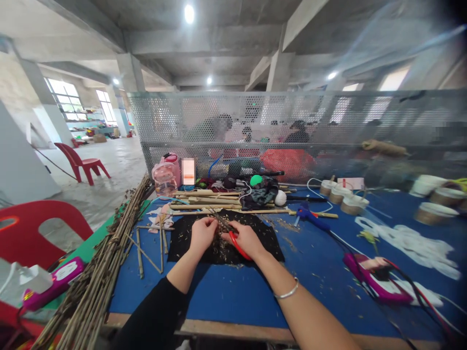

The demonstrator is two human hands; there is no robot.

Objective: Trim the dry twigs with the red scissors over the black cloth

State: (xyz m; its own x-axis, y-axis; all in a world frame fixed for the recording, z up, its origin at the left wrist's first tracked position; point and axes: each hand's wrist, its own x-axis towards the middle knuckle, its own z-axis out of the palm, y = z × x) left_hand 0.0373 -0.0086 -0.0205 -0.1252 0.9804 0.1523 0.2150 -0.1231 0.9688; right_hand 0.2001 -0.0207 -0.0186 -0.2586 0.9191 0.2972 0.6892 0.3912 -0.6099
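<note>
The blue worktop (pixel 233 304) carries all items listed below, except where noted. A perforated screen (pixel 160 116) stands upright along its far side. A bundle of dry stalks (pixel 105 257) lies lengthwise along the left edge, partly over a green surface. The black cloth (pixel 268 238) is spread flat at the centre, in front of the person. A row of cut sticks (pixel 215 200) lies crosswise just beyond the cloth. A purple power strip (pixel 379 279) is at the right, with the blue glue gun (pixel 310 218) nearer the middle.

Right hand (pixel 246 239): grip closed around the red handle of the scissors (pixel 239 247), above the cloth, blades directed away and to the left. Left hand (pixel 203 236): thumb and fingertips drawn together just beside the blades (whether this grip retains anything cannot be determined). A green ball (pixel 256 180) and a smaller white ball (pixel 280 198) rest beyond the sticks. Pale fragments (pixel 221 243) are scattered over the cloth, densest below the hands.
</note>
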